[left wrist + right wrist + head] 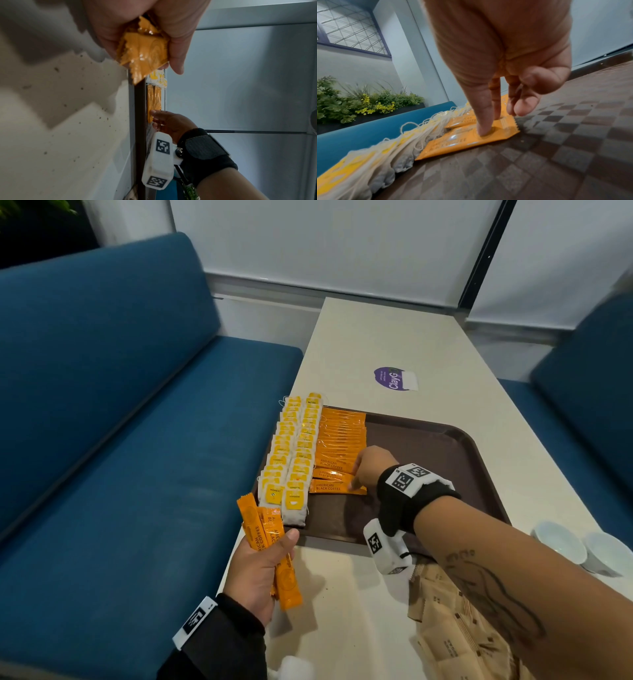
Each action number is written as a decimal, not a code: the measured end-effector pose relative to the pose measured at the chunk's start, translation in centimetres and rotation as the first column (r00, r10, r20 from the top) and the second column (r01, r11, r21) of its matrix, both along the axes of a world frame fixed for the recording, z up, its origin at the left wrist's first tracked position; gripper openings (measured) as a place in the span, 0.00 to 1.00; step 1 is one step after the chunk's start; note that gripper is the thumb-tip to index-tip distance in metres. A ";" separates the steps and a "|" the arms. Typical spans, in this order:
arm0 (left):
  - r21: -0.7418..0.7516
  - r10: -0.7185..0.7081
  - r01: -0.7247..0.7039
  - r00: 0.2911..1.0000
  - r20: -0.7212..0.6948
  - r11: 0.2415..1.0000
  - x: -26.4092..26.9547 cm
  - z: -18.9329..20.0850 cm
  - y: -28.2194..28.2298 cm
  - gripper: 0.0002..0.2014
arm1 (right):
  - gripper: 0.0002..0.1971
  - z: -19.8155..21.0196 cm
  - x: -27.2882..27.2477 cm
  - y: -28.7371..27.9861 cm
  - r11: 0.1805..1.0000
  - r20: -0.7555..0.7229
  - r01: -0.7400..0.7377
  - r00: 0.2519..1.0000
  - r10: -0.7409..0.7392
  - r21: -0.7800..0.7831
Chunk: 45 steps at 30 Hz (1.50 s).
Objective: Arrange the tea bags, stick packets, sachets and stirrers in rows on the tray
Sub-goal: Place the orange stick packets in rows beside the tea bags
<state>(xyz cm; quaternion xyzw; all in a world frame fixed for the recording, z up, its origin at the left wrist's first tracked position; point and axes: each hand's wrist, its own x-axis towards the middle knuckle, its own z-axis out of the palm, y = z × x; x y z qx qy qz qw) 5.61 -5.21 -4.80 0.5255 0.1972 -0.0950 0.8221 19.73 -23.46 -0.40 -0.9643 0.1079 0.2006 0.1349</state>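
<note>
While the right hand works on the tray, the left waits off its near corner with spare packets.

Tray (pixel 428 440): dark brown, checker-textured, lying mid-frame in the head view on a pale table (pixel 394 337); its right half is bare.
Tea bags (pixel 291 453): two overlapping rows along the tray's left edge, white pouches with yellow tags, running from the near corner toward the top of the frame.
Stick row (pixel 339 443): orange coffee sticks lying crosswise just right of the tea bags, each overlapping the next.
Last stick (pixel 337 487): nearest end of that row, flat on the tray, left end against the tea bags.
Right hand (pixel 371 469): centre of the head view, fingers extended downward; in the right wrist view two fingertips (pixel 483 129) press on the last stick and the one behind it, while the other fingers are loosely curled above the tray, holding nothing.
Left hand (pixel 260 573): lower centre-left, over the table's edge just below the tray's corner, fingers and thumb wrapped round a bundle of sticks.
Bundle (pixel 265 539): several orange sticks, upright and fanned, upper ends beside the nearest tea bags.
Sachets (pixel 452 642): tan paper pile on the table, lower right, partly under the right forearm.
Cups (pixel 582 546): two white ones at the right edge.
Sticker (pixel 392 379): purple, on the table above the tray.
Bench (pixel 120 422): blue, filling the left of the frame.
</note>
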 end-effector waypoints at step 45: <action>0.022 0.035 -0.035 0.999 0.006 0.999 -0.1 -0.3 0.9 0.08 | 0.15 1.9 -0.7 0.6 0.965 -0.003 -0.260 0.966 0.260 -0.021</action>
